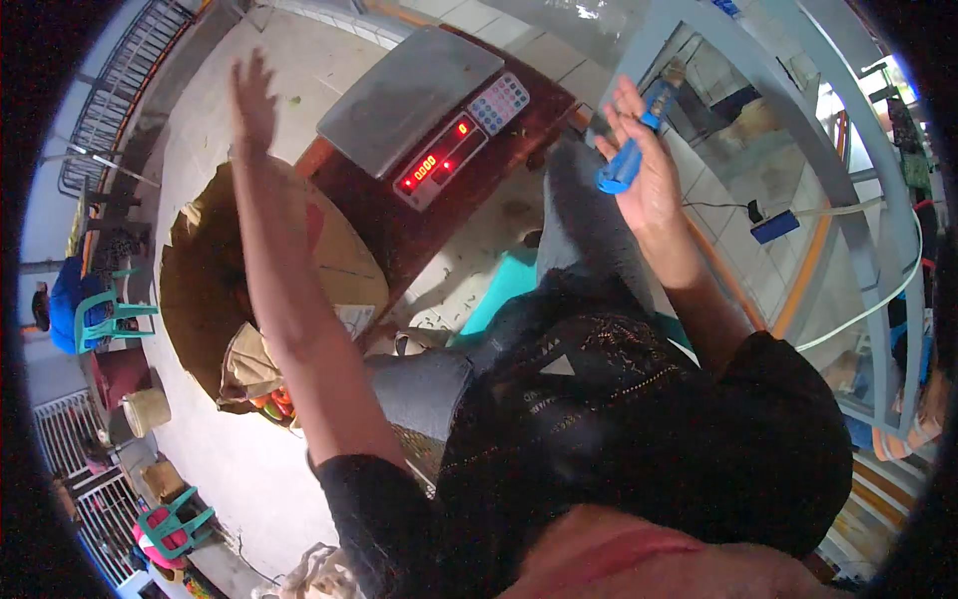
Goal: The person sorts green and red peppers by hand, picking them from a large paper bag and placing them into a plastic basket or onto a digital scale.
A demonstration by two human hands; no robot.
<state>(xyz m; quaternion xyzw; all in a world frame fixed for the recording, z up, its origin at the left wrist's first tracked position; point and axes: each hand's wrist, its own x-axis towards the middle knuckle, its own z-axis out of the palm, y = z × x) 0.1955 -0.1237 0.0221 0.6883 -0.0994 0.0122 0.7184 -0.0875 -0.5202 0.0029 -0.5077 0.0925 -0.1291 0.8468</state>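
Observation:
My left hand (253, 105) is raised with its fingers apart and nothing in it. It is above the pale floor, left of the scale's metal platform (412, 97). The digital scale's panel (441, 161) has red lit digits and a keypad (490, 105), and the platform is bare. Palm up, my right hand (650, 180) is beside the scale with a blue plastic item (623, 166) across its fingers. The item's exact kind is unclear. Below my left forearm, a large open cardboard box (337, 254) is partly hidden.
A dark red wooden table (352, 217) bears the scale. Red and green vegetables (275, 404) show beneath my left arm. A grey metal frame (831, 135), a white cable (861, 318) and a blue adapter box (775, 227) are at right. Green plastic chairs (112, 314) stand far left.

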